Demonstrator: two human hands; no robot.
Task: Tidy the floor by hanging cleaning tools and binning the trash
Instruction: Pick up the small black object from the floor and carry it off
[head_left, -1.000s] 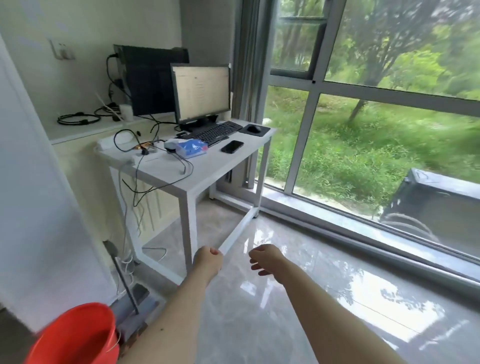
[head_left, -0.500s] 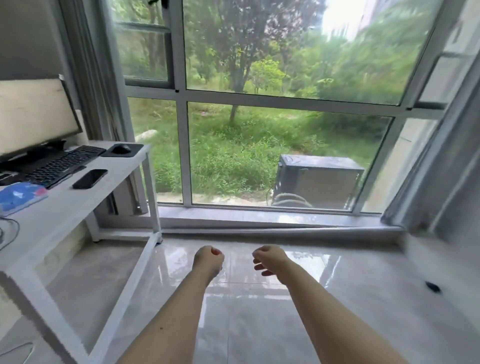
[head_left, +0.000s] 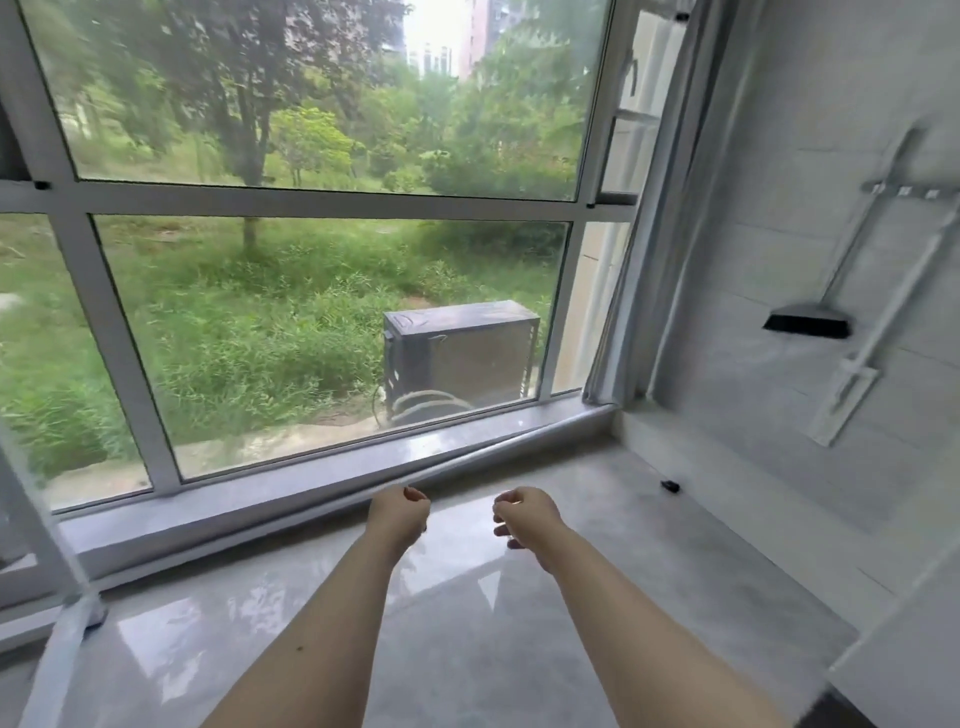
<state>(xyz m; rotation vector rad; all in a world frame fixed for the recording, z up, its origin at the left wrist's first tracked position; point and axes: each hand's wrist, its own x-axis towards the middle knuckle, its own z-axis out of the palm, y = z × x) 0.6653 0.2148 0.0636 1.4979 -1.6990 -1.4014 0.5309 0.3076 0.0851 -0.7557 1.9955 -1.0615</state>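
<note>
View swung right | left hand (head_left: 397, 516), right hand (head_left: 524, 516) outstretched, grips loosely curled, empty

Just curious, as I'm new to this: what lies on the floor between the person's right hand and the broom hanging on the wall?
In the head view, only bare glossy floor lies between the right hand and the broom, plus one small black object by the wall.

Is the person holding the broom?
No, the black-bristled broom hangs on the white wall, and both the left hand and right hand hold nothing.
</note>
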